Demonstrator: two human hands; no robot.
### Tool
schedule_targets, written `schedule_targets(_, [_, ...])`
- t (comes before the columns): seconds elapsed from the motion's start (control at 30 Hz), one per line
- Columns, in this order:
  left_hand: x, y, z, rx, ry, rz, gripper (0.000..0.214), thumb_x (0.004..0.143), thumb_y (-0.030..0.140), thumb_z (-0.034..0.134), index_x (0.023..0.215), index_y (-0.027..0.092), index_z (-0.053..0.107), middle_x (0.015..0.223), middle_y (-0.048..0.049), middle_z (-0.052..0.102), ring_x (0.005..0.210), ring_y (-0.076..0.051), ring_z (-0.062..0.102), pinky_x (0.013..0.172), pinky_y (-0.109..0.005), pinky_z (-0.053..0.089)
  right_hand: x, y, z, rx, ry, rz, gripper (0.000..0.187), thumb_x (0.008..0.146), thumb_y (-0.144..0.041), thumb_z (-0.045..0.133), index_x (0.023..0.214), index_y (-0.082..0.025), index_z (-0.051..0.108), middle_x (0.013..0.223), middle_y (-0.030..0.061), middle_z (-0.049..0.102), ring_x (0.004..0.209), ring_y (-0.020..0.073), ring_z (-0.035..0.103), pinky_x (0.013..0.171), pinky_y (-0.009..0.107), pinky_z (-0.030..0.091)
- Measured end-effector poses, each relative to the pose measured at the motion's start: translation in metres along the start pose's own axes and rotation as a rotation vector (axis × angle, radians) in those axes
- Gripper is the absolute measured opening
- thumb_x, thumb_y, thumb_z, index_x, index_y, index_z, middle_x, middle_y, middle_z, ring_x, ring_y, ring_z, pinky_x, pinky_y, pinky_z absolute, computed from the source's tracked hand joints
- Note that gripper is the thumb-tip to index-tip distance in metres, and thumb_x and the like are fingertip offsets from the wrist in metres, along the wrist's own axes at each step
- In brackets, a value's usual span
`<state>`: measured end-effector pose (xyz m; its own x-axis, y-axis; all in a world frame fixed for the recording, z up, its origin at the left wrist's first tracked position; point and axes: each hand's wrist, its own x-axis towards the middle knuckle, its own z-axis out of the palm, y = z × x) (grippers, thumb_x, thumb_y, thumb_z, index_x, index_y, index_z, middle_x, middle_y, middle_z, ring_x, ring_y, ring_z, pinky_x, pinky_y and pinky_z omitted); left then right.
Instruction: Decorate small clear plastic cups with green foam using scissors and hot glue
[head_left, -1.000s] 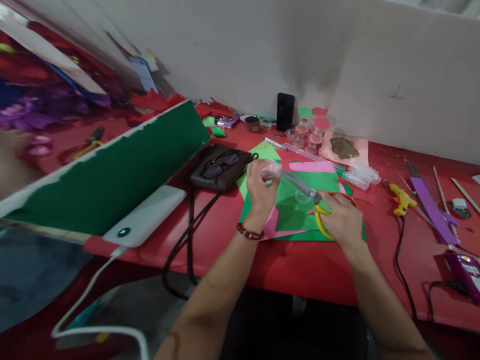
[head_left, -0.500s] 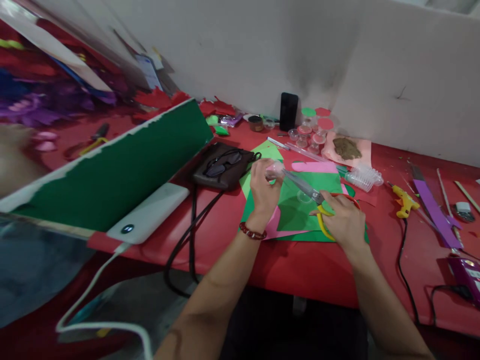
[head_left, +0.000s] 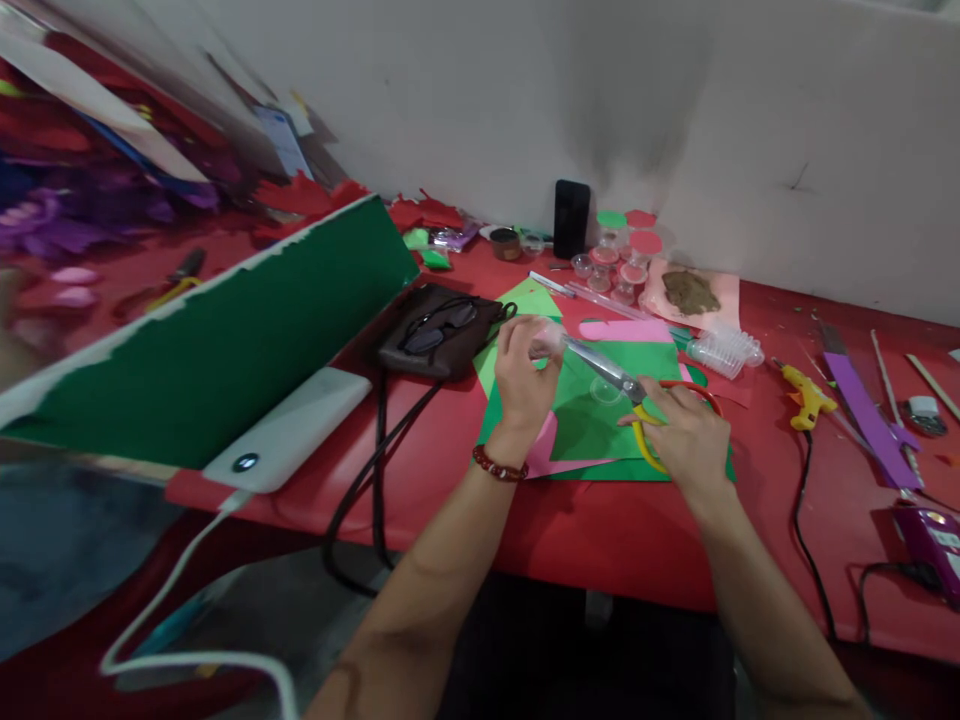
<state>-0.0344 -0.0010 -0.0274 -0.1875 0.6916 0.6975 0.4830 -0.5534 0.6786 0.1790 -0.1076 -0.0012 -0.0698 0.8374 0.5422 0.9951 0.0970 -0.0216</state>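
Note:
Between the fingers of my left hand (head_left: 526, 375) is a small clear plastic cup (head_left: 549, 336), partly hidden by those fingers. My right hand (head_left: 686, 432) grips the red and yellow handles of a pair of scissors (head_left: 604, 369). The blades point up and left, their tips at the cup's edge; whether they touch it I cannot tell. Below both hands lie green paper sheets (head_left: 592, 432) with pink paper (head_left: 637, 331) among them. A clear round plastic piece (head_left: 606, 391) rests on the green sheet under the blades.
A dark bag (head_left: 405, 345) with sunglasses (head_left: 444, 328) lies left, near a white power bank (head_left: 289, 430) and a green board (head_left: 247, 320). Lidded cups (head_left: 604, 264) and a black phone (head_left: 571, 219) stand behind. A yellow glue gun (head_left: 808, 396) lies right. Another person's hand (head_left: 11, 325) shows far left.
The scissor blades look closer together now, their tips still at the cup. Both hands keep nearly the same places, while the whole view has shifted slightly.

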Motion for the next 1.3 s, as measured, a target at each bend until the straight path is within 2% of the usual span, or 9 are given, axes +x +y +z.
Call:
schedule_targets(0.2, [0.004,-0.001,0.000,-0.035,-0.108,-0.054,0.036,0.076,0.006,0.073,0.109,0.021,0.068,0.118,-0.0081,0.070,0.108,-0.021,0.068,0.072,-0.027,0.062,0.004,0.020,0.010,0.039,0.004,-0.053,0.031,0.103,-0.044,0.065,0.124,-0.027,0.081,0.089,0.0035,0.078,0.084,0.0172,0.068,0.071,0.029,0.038])
schedule_targets(0.5, [0.012,-0.010,0.000,-0.323,-0.251,-0.220,0.040,0.070,0.015,0.078,0.110,0.019,0.071,0.112,-0.0063,0.073,0.087,-0.015,0.072,0.077,-0.026,0.061,0.005,0.031,0.016,0.091,0.005,-0.068,0.032,0.097,-0.044,0.072,0.123,-0.026,0.081,0.088,0.0016,0.076,0.080,0.0155,0.066,0.072,0.028,0.040])
schedule_targets(0.67, [0.017,-0.012,-0.007,-0.462,-0.288,-0.278,0.048,0.069,0.020,0.082,0.115,0.018,0.075,0.118,-0.0099,0.076,0.095,-0.018,0.074,0.082,-0.029,0.061,0.004,0.033,0.018,0.118,-0.005,-0.063,0.035,0.096,-0.043,0.074,0.124,-0.025,0.080,0.089,0.0031,0.077,0.082,0.0168,0.066,0.075,0.027,0.042])
schedule_targets(0.8, [0.022,-0.016,-0.014,-0.553,-0.326,-0.272,0.051,0.067,0.023,0.085,0.118,0.023,0.077,0.128,-0.0104,0.074,0.103,-0.019,0.073,0.086,-0.030,0.061,0.005,0.030,0.018,0.167,0.018,-0.041,0.028,0.095,-0.033,0.073,0.121,-0.025,0.082,0.092,0.0030,0.079,0.082,0.0157,0.069,0.074,0.025,0.043])
schedule_targets(0.93, [0.023,-0.018,-0.016,-0.669,-0.388,-0.308,0.051,0.073,0.029,0.086,0.122,0.026,0.075,0.122,-0.0103,0.077,0.102,-0.022,0.075,0.087,-0.035,0.064,0.005,0.024,0.016,0.204,0.024,-0.046,0.027,0.094,-0.024,0.072,0.119,-0.026,0.082,0.091,0.0016,0.080,0.082,0.0157,0.071,0.072,0.025,0.044])
schedule_targets(1.07, [0.021,-0.016,-0.016,-0.752,-0.460,-0.319,0.050,0.079,0.035,0.084,0.127,0.028,0.072,0.117,-0.0092,0.077,0.102,-0.022,0.076,0.093,-0.039,0.065,0.004,0.023,0.014,0.230,0.041,-0.064,0.025,0.095,-0.025,0.073,0.118,-0.026,0.082,0.092,0.0019,0.081,0.083,0.0161,0.071,0.075,0.025,0.046])
schedule_targets(1.2, [0.021,-0.015,-0.015,-0.800,-0.438,-0.337,0.053,0.077,0.035,0.088,0.127,0.027,0.071,0.119,-0.0087,0.075,0.100,-0.020,0.075,0.094,-0.037,0.065,0.004,0.026,0.016,0.196,0.033,-0.078,0.026,0.096,-0.031,0.073,0.120,-0.025,0.081,0.093,0.0032,0.080,0.085,0.0167,0.070,0.075,0.025,0.046])
schedule_targets(1.3, [0.021,-0.013,-0.014,-0.877,-0.396,-0.346,0.050,0.076,0.033,0.091,0.121,0.025,0.071,0.122,-0.0074,0.074,0.097,-0.017,0.074,0.089,-0.031,0.064,0.004,0.028,0.017,0.154,0.086,-0.090,0.027,0.096,-0.036,0.074,0.120,-0.026,0.081,0.091,0.0027,0.079,0.083,0.0162,0.069,0.072,0.025,0.044])
